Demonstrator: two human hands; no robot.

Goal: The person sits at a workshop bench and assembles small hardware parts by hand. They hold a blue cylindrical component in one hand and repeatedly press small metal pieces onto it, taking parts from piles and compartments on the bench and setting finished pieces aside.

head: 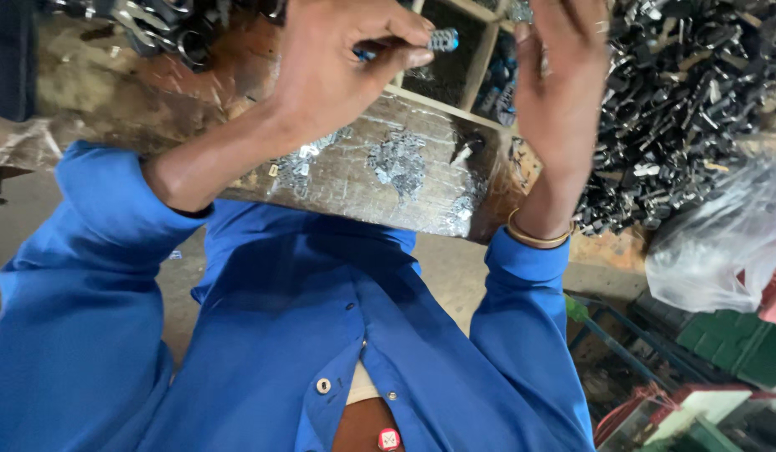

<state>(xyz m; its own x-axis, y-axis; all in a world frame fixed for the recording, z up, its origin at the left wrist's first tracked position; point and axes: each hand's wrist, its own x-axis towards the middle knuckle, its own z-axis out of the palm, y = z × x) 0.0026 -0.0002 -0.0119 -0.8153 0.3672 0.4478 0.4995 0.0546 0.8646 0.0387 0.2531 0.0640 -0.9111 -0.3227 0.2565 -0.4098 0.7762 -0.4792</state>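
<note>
Head view: left hand (337, 71) pinches small threaded part (442, 39); right hand (559, 79) beside.

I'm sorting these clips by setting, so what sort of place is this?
Probably a small metal-parts workshop. A large heap of dark metal parts lies by a worn workbench strewn with metal shavings. The left hand pinches a small threaded metal piece; the right hand is raised beside it.

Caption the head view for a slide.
Left hand pinches a small blue-tipped metal spring part over a worn metal-clad bench; right hand raised alongside.
</note>
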